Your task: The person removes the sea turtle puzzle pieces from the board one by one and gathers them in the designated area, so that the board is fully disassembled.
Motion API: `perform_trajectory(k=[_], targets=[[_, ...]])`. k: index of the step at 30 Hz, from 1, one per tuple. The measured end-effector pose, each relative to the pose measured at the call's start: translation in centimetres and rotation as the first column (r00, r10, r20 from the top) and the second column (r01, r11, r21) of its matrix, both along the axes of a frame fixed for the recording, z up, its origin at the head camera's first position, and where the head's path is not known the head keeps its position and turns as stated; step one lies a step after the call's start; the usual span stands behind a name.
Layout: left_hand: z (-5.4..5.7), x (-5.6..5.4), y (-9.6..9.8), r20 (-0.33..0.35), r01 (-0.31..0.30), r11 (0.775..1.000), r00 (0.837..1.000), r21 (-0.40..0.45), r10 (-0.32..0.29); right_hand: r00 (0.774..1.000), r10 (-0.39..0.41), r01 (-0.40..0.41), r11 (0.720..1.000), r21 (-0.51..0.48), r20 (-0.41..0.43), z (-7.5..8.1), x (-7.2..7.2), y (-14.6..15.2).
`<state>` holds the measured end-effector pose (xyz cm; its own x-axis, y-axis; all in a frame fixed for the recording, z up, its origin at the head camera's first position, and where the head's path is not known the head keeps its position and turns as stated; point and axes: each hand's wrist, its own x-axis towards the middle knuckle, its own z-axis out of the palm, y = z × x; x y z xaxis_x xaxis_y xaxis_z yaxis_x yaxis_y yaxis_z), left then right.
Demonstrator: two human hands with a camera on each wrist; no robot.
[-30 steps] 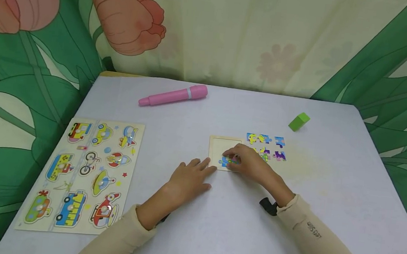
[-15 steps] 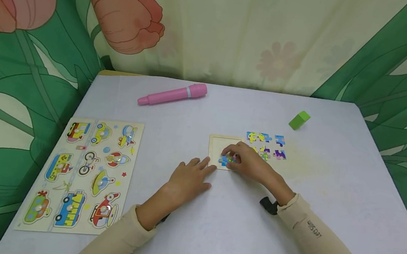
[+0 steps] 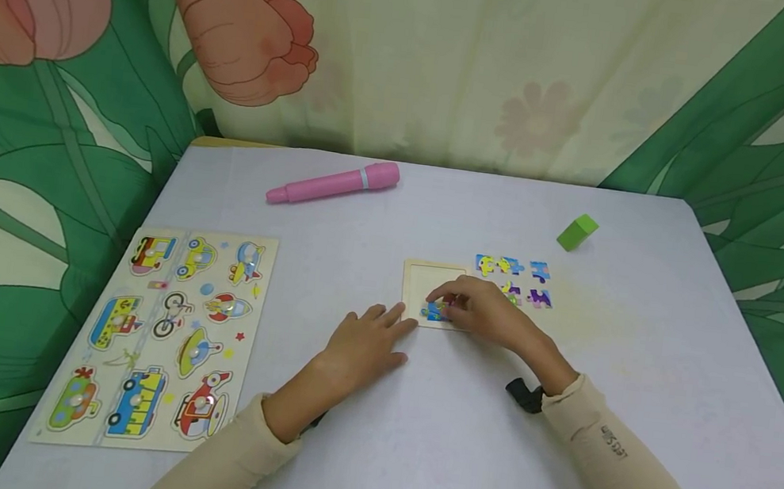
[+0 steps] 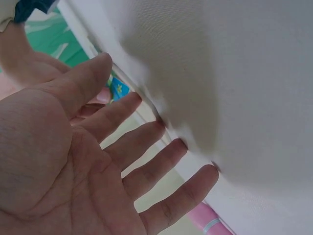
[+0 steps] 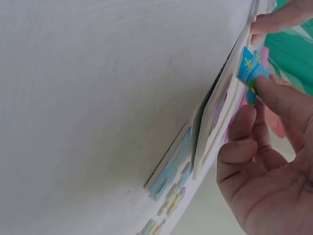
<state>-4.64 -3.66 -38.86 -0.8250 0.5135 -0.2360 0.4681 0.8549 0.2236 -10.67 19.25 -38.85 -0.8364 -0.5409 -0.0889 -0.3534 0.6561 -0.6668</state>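
Note:
My right hand [image 3: 489, 310] pinches a blue jigsaw puzzle piece [image 5: 248, 68] with yellow flower marks between thumb and fingers. In the head view this puzzle piece [image 3: 432, 312] is at the lower left corner of a small wooden puzzle tray [image 3: 422, 280]; the hand covers the tray's right part. Fingertips of my left hand [image 3: 363, 349] touch the tray's left edge and the table beside it, with the fingers spread and fairly straight. Several loose puzzle pieces [image 3: 510, 267] in blue, yellow and purple lie right of the tray, some partly hidden by the right hand.
A large vehicle puzzle board [image 3: 160, 332] lies on the left of the white table [image 3: 470, 460]. Toward the back are a pink marker-shaped stick [image 3: 334, 184] and a green block [image 3: 576, 233]. A printed curtain [image 3: 419, 56] hangs behind the table.
The right wrist and forearm have shifted slightly to the right, while its fingers stay at the same tray corner with the puzzle piece. My left hand has kept its place.

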Motion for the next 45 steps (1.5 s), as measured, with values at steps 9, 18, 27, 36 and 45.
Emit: perform_trajectory(k=[9,18,27,36,45], targets=[[0.1,0.0,0.3,0.005,0.002,1.000,1.000,-0.017,-0.002,0.998,-0.047,0.048,0.999,-0.016,0.052,0.5,-0.1,1.8],[0.1,0.0,0.4,0.022,-0.014,1.000,1.000,-0.008,0.014,0.983,-0.156,0.145,0.984,0.104,0.097,2.3,0.2,7.2],[0.4,0.0,0.4,0.033,-0.021,1.000,0.999,0.004,0.020,0.975,-0.180,0.158,0.975,0.159,0.132,1.8,1.0,10.0],[0.4,0.0,0.3,0.036,-0.016,1.000,0.999,0.010,0.016,0.979,-0.163,0.141,0.975,0.172,0.124,1.2,0.9,9.9],[0.6,-0.1,0.3,0.040,-0.008,1.000,0.999,-0.003,0.008,0.970,-0.227,0.203,0.954,0.219,0.089,0.7,1.2,9.9]])
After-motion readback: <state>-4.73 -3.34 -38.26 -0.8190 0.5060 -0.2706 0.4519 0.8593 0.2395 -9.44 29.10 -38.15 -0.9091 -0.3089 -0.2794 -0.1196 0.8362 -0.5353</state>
